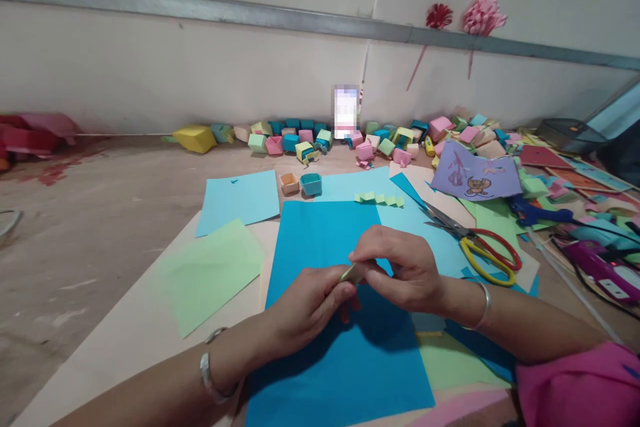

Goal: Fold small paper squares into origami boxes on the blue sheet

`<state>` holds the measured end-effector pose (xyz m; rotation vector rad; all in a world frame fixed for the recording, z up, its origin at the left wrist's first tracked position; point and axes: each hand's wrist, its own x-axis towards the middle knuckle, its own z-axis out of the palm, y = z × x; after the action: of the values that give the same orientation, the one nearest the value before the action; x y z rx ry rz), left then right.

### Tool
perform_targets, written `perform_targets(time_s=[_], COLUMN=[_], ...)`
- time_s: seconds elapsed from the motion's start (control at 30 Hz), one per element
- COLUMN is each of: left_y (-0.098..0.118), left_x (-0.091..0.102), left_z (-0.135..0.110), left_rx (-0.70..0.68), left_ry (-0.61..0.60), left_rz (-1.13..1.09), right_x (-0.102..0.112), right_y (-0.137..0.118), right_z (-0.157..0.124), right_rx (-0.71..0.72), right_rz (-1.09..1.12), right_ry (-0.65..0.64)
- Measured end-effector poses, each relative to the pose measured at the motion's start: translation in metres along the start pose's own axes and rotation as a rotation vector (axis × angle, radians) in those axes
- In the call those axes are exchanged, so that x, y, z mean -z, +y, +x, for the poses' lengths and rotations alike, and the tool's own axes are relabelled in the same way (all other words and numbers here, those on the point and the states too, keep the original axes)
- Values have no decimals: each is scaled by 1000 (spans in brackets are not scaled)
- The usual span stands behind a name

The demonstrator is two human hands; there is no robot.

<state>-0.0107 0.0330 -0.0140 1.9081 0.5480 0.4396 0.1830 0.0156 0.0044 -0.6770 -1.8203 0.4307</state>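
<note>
My left hand (310, 300) and my right hand (400, 267) meet above a large blue paper sheet (345, 360). Both pinch a small folded strip of light green paper (351, 272) between fingertips and thumbs. Most of the strip is hidden inside the fingers. A silver bangle circles each wrist. A folded zigzag green paper strip (379, 198) lies beyond my hands on a light blue sheet (350, 185).
Scissors with red and yellow handles (480, 247) lie to the right. A green sheet (210, 273) and another light blue sheet (240, 200) lie left. Two small paper boxes (300, 183) stand ahead. Several coloured paper cubes (320, 133) line the wall. Tools and paper scraps (575, 227) crowd the right side.
</note>
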Motion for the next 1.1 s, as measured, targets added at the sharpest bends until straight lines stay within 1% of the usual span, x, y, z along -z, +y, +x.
perform_targets(time_s=[0.07, 0.13, 0.23, 0.37, 0.43, 0.5, 0.6, 0.7, 0.8, 0.97, 1.1], left_y=[2, 5, 8, 10, 9, 9, 9, 9, 9, 7, 8], left_x=[0, 0, -1, -1, -1, 0, 0, 0, 2, 6, 6], left_z=[1, 2, 3, 4, 3, 2, 2, 3, 2, -1, -1], left_rx=[4, -6, -69, -187, -217, -226, -255, -277, -257, -269, -262], left_ry=[0, 35, 179, 423, 495, 514, 488, 454, 486, 593, 589], left_rz=[22, 78, 199, 312, 347, 388, 447, 437, 378, 310, 324], right_x=[0, -1, -3, -4, -3, -2, -1, 1, 4, 7, 5], right_y=[0, 0, -1, -2, -2, -3, -3, -3, -1, 4, 5], right_z=[-1, -2, -4, -5, -3, -1, 1, 2, 4, 6, 4], right_rx=[-20, -47, -75, -77, -72, -66, -50, -35, -40, -87, -94], right_rz=[16, 32, 48, 17, -43, -119, -181, -184, -151, -105, -84], right_ry=[5, 12, 15, -14, -49, -95, -148, -185, -223, -153, -133])
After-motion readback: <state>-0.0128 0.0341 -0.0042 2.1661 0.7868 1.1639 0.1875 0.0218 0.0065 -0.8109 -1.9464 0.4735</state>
